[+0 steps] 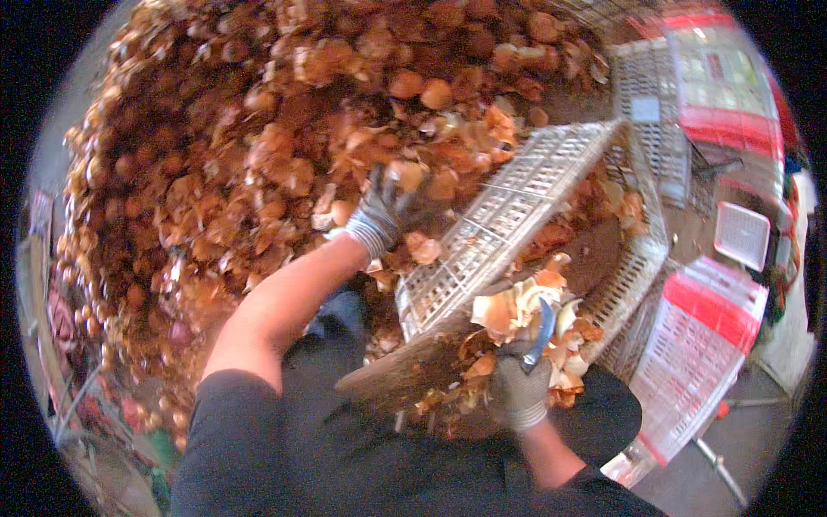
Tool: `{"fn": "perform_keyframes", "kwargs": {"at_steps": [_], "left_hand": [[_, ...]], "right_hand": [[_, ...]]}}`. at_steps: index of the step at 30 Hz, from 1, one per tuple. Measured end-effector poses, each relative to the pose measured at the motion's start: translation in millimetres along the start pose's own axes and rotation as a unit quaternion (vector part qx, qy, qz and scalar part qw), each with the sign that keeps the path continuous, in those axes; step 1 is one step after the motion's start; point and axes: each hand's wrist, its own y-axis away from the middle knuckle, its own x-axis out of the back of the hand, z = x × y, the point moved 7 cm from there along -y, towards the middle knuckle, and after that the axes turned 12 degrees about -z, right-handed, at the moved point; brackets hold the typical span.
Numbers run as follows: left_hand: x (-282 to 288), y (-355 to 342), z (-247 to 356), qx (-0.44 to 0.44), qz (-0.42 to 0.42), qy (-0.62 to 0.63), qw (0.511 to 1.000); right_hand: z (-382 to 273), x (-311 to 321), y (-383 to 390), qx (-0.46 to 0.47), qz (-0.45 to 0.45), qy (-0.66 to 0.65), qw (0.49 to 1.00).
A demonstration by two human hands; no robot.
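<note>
sprawling across everything beyond the crate is the onion heap [241, 155], a big brown mound of bulbs and loose papery skins. next in size is the white slatted plastic crate [508, 215] itself, tilted on its side just in front of that mound, its open mouth facing right, dry peelings [534, 302] spilling from it. right of the crate stand red-and-white crates [698, 336], one low and near, others stacked further back. under the crate's near edge lies a worn wooden board [405, 370], littered with skins. my left hand [383, 211], in a grey knit glove, reaches left of the crate's upper wall into the heap; the fingers curl among onions and skins, but i cannot tell whether they actually grip one. my right hand [517, 388], gloved the same, sits just below the crate's mouth, clenched around the handle of a small knife [541, 332] whose curved blade points up toward the peelings.
</note>
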Motion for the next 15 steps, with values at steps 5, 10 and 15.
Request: {"fn": "perform_keyframes", "kwargs": {"at_steps": [5,10,15], "left_hand": [[-17,-52,-35,0.081,-0.514,0.148,0.841],[-26,-27,13,-0.092,-0.372,0.059,0.922],[15,-3,29,-0.040,-0.451,0.200,0.869]], "right_hand": [[8,13,-2,-0.001,-0.038,0.090,0.995],[-7,2,-2,-0.037,-0.009,0.031,0.999],[-16,-6,-3,-0.003,-0.019,0.009,1.000]]}}
